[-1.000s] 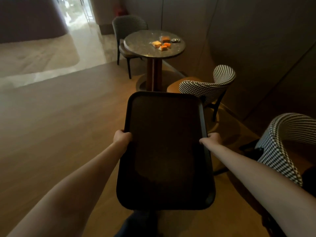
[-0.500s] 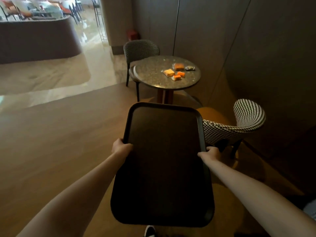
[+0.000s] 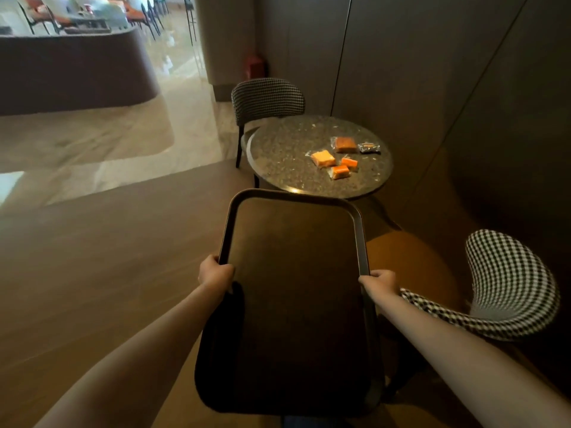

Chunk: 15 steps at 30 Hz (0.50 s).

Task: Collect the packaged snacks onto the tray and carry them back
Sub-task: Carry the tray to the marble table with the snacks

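A dim lounge corner with wood floor, dark wall panels and a round stone tabletop [image 3: 278, 156] ahead. Five snacks [image 3: 323, 158] lie clustered toward its right half, near the wall edge. They look light, crinkly and slippery in their clear wrappers, so I judge a pinch at each wrapper's edge is best. My tray [image 3: 296, 304] is stiff, flat and bare. My left hand [image 3: 214, 273] and right hand [image 3: 380, 284] have fingers curled shut over its long rims, arms outstretched, its far edge just short of the tabletop.
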Motion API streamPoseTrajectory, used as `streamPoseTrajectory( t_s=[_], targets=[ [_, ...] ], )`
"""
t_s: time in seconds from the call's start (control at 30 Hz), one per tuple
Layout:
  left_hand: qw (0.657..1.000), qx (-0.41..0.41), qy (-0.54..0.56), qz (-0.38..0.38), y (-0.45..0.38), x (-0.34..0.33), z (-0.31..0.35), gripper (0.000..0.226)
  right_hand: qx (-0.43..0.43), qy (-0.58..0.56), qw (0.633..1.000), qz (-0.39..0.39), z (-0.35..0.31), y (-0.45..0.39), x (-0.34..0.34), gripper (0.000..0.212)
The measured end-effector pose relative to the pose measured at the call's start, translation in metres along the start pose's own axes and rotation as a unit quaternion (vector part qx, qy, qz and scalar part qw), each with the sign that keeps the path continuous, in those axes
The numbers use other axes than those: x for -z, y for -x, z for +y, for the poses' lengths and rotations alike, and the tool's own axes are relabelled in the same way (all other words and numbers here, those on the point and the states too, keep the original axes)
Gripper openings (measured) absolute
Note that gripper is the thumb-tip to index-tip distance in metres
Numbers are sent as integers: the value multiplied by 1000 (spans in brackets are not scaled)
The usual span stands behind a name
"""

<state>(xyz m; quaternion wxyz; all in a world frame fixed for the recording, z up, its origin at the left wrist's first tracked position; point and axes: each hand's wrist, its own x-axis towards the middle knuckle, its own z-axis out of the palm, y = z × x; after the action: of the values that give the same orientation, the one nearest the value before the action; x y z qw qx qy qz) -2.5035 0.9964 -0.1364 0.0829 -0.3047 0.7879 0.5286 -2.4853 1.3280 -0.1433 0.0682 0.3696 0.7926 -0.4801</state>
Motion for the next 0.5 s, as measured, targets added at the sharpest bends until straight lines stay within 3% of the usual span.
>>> streamPoseTrajectory(
  t_s=[0.13,0.33,0.5],
  targets=[
    [1000,15,16,11,-64,-24,53,39,12,-16,1000,-17,-66,-76,-13,34],
    [998,12,36,42,-148,-48,126,42,30,-26,999,-3,-161,-166,-29,28],
    [997,25,48,50,-218,-58,171,42,32,-31,999,7,-221,-223,-57,7]
  ],
)
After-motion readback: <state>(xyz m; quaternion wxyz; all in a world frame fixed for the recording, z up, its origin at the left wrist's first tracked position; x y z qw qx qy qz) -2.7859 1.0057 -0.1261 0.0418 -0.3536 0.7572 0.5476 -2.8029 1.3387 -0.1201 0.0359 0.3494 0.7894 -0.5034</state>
